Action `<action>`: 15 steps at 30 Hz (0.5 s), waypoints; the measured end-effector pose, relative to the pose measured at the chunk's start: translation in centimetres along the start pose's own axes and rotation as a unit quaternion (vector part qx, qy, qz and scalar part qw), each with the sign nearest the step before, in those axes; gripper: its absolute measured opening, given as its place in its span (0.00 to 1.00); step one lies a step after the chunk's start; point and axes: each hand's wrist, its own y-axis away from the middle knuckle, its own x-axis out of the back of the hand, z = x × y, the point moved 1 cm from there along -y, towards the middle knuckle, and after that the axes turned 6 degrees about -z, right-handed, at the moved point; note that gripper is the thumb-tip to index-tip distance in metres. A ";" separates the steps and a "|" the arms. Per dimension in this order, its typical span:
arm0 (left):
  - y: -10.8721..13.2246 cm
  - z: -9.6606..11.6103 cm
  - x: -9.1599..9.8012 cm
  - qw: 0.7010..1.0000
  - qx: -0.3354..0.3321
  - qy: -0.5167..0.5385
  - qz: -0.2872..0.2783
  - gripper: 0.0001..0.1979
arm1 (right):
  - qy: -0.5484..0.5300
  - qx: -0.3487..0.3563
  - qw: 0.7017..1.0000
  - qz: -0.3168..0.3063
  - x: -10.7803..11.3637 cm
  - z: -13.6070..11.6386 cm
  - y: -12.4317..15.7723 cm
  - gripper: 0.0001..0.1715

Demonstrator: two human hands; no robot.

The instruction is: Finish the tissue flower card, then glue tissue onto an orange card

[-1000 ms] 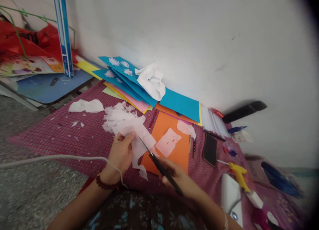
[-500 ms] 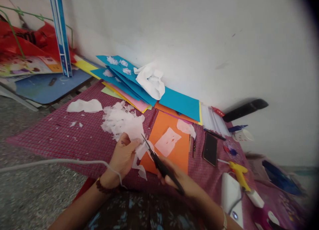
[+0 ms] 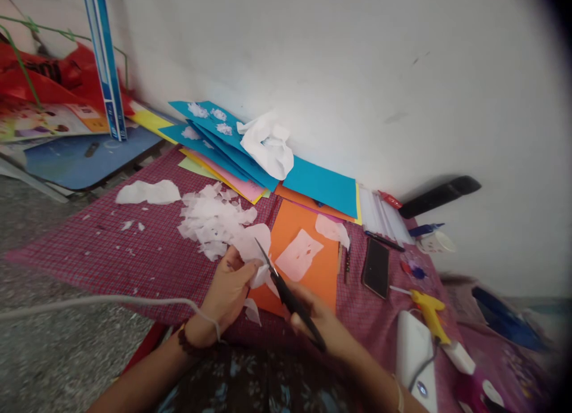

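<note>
My left hand pinches a thin white paper piece between thumb and fingers, near the table's front edge. In my right hand are black-handled scissors, their blades pointing up and left against the paper. A pile of torn white paper scraps lies just beyond my left hand. Under and right of the scissors is an orange sheet, which bears a pale cut paper piece with small holes. Another curved pale piece rests at its upper right corner.
Blue folded cards and crumpled white paper lean by the wall. To the right are a phone, a yellow glue gun and a white power strip. A white cable crosses my left wrist.
The white paper held in my left hand has turned and now stands up more beside the scissor blades. Both hands have shifted slightly, and the view has moved a little.
</note>
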 end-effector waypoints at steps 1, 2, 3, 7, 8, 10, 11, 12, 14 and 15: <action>0.0 -0.1 0.0 1.000 0.000 0.001 -0.001 0.18 | -0.006 -0.012 1.000 0.007 0.0 0.1 0.0 0.43; 0.0 -0.1 0.1 1.000 0.003 0.003 0.000 0.17 | -0.010 -0.025 1.000 0.011 0.1 0.3 0.1 0.43; -0.1 -0.1 0.1 1.000 0.009 0.008 0.003 0.16 | -0.011 -0.035 0.999 0.015 0.1 0.5 0.1 0.43; -0.9 0.4 0.4 0.998 0.013 0.051 0.025 0.10 | 0.028 -0.020 0.999 0.037 0.1 1.1 0.2 0.40; -1.1 0.6 0.5 0.998 0.008 0.055 0.034 0.09 | 0.036 -0.017 0.998 0.043 0.0 1.1 0.2 0.40; -1.5 1.0 0.7 0.998 0.001 0.034 0.047 0.08 | 0.045 -0.019 0.998 0.048 0.0 1.0 0.4 0.40; -1.7 1.2 0.9 0.999 -0.001 0.014 0.048 0.07 | 0.048 -0.020 0.998 0.044 0.0 0.8 0.5 0.40; -1.8 1.3 0.9 0.999 -0.004 -0.007 0.046 0.08 | 0.051 -0.020 0.998 0.035 0.1 0.6 0.6 0.41; -1.7 1.4 1.1 0.999 -0.005 -0.038 0.037 0.08 | 0.047 -0.018 0.999 0.003 0.3 0.1 0.9 0.43; -1.6 1.4 1.2 0.998 -0.003 -0.045 0.038 0.08 | 0.038 -0.020 0.999 -0.018 0.4 0.0 1.0 0.44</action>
